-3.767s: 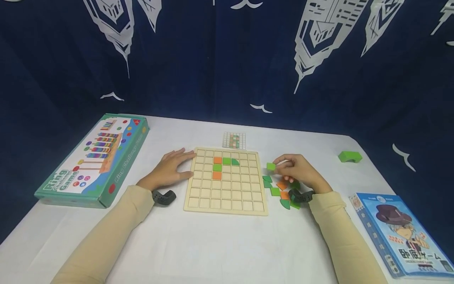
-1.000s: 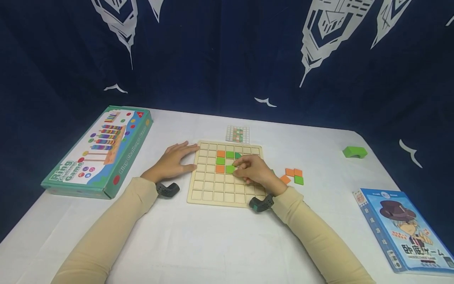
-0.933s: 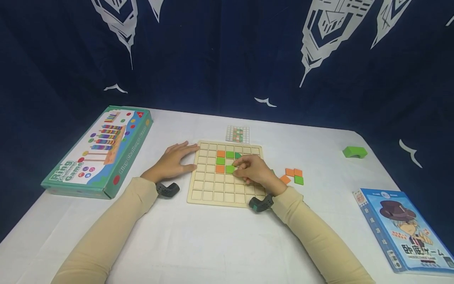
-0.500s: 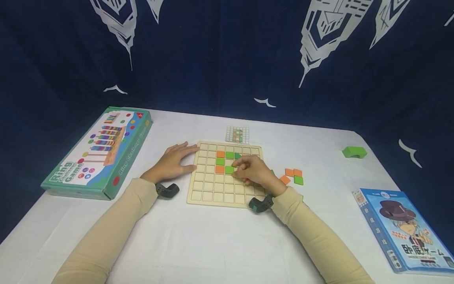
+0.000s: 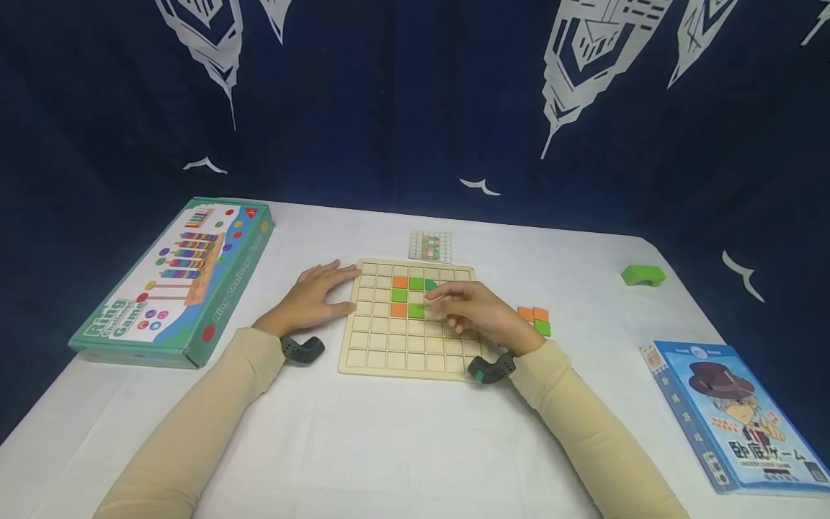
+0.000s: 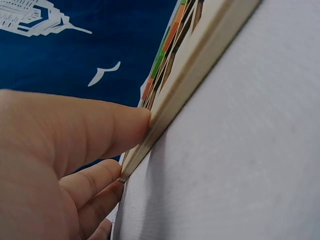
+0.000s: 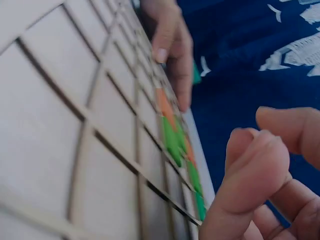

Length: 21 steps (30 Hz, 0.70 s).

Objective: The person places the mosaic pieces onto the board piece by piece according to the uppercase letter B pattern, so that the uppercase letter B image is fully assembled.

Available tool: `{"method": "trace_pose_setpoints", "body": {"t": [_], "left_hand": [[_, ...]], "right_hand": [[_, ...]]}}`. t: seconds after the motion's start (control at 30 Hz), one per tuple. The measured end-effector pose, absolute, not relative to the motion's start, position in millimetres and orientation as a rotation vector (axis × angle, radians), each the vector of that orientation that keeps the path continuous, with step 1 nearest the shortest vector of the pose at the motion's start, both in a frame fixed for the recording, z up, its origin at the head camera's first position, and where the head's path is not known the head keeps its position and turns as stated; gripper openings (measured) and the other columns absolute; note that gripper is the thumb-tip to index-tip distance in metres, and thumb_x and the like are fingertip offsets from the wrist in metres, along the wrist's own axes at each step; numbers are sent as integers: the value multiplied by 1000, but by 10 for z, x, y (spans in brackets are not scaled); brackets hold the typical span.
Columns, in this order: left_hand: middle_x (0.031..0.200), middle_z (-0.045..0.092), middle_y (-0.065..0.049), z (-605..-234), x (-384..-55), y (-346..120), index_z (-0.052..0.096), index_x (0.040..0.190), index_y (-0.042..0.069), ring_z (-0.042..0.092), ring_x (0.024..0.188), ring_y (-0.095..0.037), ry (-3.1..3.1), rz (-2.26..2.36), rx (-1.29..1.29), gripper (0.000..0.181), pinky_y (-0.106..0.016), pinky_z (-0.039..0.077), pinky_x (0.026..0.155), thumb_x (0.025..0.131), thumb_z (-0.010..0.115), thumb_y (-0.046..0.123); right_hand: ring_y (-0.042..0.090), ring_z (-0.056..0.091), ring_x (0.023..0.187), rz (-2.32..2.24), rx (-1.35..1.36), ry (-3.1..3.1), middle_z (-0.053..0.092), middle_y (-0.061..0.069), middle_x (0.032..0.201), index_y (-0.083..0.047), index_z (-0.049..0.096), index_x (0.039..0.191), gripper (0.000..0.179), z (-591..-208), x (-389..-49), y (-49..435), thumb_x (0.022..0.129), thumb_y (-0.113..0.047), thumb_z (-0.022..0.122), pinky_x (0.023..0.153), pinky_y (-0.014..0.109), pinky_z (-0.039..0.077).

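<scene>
A wooden grid board (image 5: 389, 360) lies on the white table. On its upper part sit light green and orange square tiles and a dark green rounded piece (image 5: 431, 285). A light green tile (image 5: 416, 311) lies beside the lower orange tile (image 5: 398, 309). My left hand (image 5: 308, 299) is spread at the board's left edge, thumb and fingertips against the rim, as the left wrist view also shows. Over the board's right half hovers my right hand (image 5: 476, 310), just right of that green tile. Its thumb and index finger (image 7: 287, 122) are apart, with nothing between them.
Loose orange and green tiles (image 5: 542, 328) lie right of the board, partly behind the right hand. A small pattern card (image 5: 430, 246) is beyond the board. A green game box (image 5: 175, 281) stands left, a blue box (image 5: 733, 418) right, and a green arch block (image 5: 643, 275) far right.
My right hand carried a light green tile from the right-hand pile onto the board, then let go and drew slightly right. The left hand stays at the board's edge.
</scene>
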<state>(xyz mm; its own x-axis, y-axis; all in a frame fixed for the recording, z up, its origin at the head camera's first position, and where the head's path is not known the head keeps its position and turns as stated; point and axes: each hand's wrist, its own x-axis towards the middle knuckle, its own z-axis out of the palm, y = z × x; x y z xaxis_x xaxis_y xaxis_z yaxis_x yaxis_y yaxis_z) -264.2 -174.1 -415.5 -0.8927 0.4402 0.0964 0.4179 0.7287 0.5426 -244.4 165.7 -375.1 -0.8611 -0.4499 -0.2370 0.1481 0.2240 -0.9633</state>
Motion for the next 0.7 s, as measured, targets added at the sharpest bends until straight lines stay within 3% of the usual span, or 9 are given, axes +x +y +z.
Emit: {"method": "trace_pose_setpoints", "body": {"t": [0.23,0.4,0.7], "left_hand": [[172,40,-14,-4152,-2634,-1742,48,163,7,21,164,-40,2886,900,719,71,-60,8,133,100,69,30],[172,41,-13,-4148,-2630,-1740,48,163,7,21,164,-40,2889,895,706,71,-60,8,133,99,70,30],[171,41,-14,-4139,-2625,-1739,48,162,7,22,164,-41,2887,909,715,71,-60,8,133,99,71,30]], "right_hand": [[8,53,68,-1712,-311,2037,65,2,97,11,58,142,40,-3651,-2423,1948,108,-9,62,60,19,46],[6,52,64,-1722,-301,2073,63,0,84,12,58,141,39,-3627,-2432,2159,108,-9,61,57,18,45],[9,50,60,-1727,-216,2102,58,-2,74,-1,66,133,27,-3643,-2446,2453,109,-12,61,56,25,41]]}}
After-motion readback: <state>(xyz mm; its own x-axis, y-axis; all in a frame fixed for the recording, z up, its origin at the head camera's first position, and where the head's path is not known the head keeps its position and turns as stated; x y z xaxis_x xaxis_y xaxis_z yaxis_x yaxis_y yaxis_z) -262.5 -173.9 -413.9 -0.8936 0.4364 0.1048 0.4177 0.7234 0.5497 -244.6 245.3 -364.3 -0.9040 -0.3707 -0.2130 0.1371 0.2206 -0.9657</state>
